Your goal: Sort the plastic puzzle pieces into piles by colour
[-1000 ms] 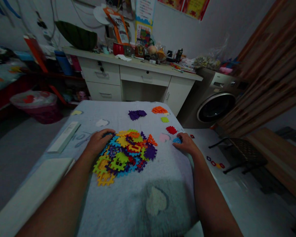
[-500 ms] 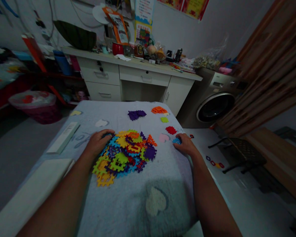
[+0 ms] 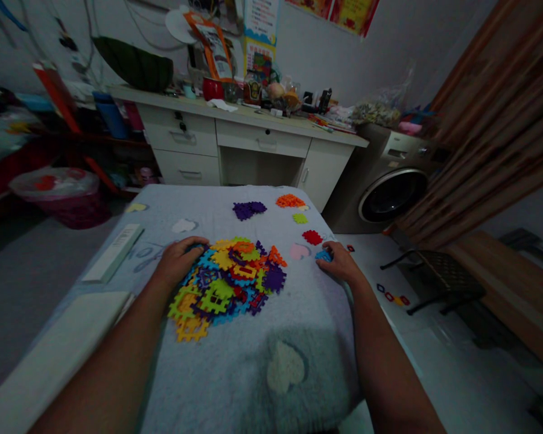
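Along left edge of cloth-covered table [image 3: 208,386]: long white slab [image 3: 58,361] toward near corner, slim white box [image 3: 113,254] farther up, both roughly following the edge, probably parked there as not in use. Next, left hand [image 3: 178,262], palm down, fingers bent against far-left side of mixed pile [image 3: 226,289]; likely steadying or penning it in. Can't tell about a grip on any single piece. Pile itself mid-table, toothed pieces heaped in many colours, presumably central for reach from both sides. Toward far edge: purple cluster [image 3: 248,210], well apart from pile. Near far right corner: orange cluster [image 3: 290,201], then green piece [image 3: 300,218], then red piece [image 3: 312,237], nearer right edge. Spacing apparently by colour, to avoid mixing. Close to right edge: blue piece [image 3: 323,256], grasped between thumb and fingers of right hand [image 3: 340,263], low over table, probably kept in line with neighbouring colours.
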`<state>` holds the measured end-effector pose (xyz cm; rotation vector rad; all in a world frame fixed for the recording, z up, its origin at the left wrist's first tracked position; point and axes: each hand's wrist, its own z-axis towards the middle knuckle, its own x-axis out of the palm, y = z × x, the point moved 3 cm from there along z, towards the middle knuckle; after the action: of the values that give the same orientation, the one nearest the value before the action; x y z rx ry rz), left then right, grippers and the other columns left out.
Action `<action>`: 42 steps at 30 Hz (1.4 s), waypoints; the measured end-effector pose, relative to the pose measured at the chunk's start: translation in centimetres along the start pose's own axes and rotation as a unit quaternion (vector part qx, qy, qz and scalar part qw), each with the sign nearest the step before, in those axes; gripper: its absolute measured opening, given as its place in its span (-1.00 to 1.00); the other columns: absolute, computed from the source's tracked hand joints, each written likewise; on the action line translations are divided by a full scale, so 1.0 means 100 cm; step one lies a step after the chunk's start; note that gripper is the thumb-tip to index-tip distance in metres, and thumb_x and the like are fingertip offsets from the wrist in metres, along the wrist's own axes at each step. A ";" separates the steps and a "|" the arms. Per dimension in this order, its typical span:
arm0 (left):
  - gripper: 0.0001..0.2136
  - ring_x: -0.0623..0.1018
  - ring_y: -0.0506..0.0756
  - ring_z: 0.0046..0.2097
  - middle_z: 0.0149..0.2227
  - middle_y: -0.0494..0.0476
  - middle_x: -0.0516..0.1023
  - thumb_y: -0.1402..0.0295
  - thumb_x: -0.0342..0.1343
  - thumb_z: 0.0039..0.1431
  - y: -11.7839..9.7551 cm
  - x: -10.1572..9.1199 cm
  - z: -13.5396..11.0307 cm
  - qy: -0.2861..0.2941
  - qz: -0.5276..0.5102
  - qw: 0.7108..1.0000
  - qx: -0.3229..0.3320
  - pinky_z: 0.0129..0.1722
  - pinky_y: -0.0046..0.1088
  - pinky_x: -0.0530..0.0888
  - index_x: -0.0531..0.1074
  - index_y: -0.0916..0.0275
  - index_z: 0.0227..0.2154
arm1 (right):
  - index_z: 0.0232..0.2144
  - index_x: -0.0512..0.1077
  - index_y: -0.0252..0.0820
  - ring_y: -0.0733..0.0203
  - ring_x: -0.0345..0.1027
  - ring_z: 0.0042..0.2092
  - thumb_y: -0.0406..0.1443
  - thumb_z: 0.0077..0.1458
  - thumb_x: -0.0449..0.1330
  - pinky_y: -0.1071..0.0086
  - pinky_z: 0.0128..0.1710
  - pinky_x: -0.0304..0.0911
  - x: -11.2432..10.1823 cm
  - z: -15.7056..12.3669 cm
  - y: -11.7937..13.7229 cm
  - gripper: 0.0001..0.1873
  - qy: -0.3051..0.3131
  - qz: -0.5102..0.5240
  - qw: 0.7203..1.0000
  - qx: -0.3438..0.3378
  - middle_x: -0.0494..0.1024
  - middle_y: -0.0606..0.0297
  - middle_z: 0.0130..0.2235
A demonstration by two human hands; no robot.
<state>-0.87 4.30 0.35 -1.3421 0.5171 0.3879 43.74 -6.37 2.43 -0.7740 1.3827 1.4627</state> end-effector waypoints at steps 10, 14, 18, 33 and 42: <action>-0.60 0.58 0.21 -0.17 -0.21 0.10 0.64 0.11 0.04 -0.04 -0.002 -0.001 0.000 0.002 0.005 1.000 -0.003 -0.12 -0.34 0.48 0.57 0.18 -0.19 | -0.02 0.39 -0.26 0.09 0.37 -0.12 -0.13 -0.09 0.30 0.26 -0.04 0.27 0.001 0.001 -0.002 -0.43 -0.016 -0.027 0.999 -0.007 0.47 0.12 -0.12; -0.59 0.57 0.20 -0.17 -0.21 0.10 0.64 0.09 0.04 -0.03 0.000 0.000 0.000 0.002 -0.012 1.000 -0.009 -0.18 -0.37 0.49 0.56 0.18 -0.18 | 0.01 0.38 -0.25 0.09 0.37 -0.11 -0.16 -0.08 0.29 0.26 -0.03 0.26 0.000 0.001 -0.001 -0.42 -0.019 -0.032 0.999 -0.003 0.49 0.13 -0.12; -0.59 0.57 0.20 -0.19 -0.20 0.10 0.64 0.11 0.04 -0.04 -0.002 0.000 -0.001 0.000 -0.004 1.000 -0.012 -0.18 -0.37 0.48 0.56 0.18 -0.18 | 0.03 0.37 -0.24 0.06 0.37 -0.08 -0.17 -0.08 0.30 0.23 0.01 0.24 0.001 0.001 0.000 -0.40 -0.018 -0.041 0.999 -0.006 0.49 0.09 -0.09; -0.59 0.56 0.19 -0.17 -0.16 0.11 0.63 0.12 0.04 -0.04 -0.004 -0.001 -0.003 -0.001 -0.008 1.000 -0.016 -0.11 -0.34 0.47 0.56 0.19 -0.18 | -0.22 0.43 -0.18 0.07 0.35 -0.12 -0.11 0.08 0.27 0.21 -0.06 0.22 -0.006 -0.011 0.084 -0.70 -0.005 0.125 0.969 -0.212 0.50 0.16 -0.19; -0.61 0.57 0.18 -0.23 -0.29 0.06 0.64 0.12 0.07 -0.04 -0.001 0.000 -0.003 -0.003 -0.023 0.999 -0.022 -0.17 -0.36 0.49 0.57 0.17 -0.18 | 0.02 0.33 -0.18 -0.01 0.27 -0.04 0.02 -0.13 0.40 0.14 0.00 0.19 0.016 -0.034 0.135 -0.27 0.113 0.115 0.932 -0.323 0.41 0.11 -0.05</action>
<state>-0.83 3.96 0.42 -1.3925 0.4749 0.3681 30.20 -8.22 5.54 -1.2551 1.1807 2.1141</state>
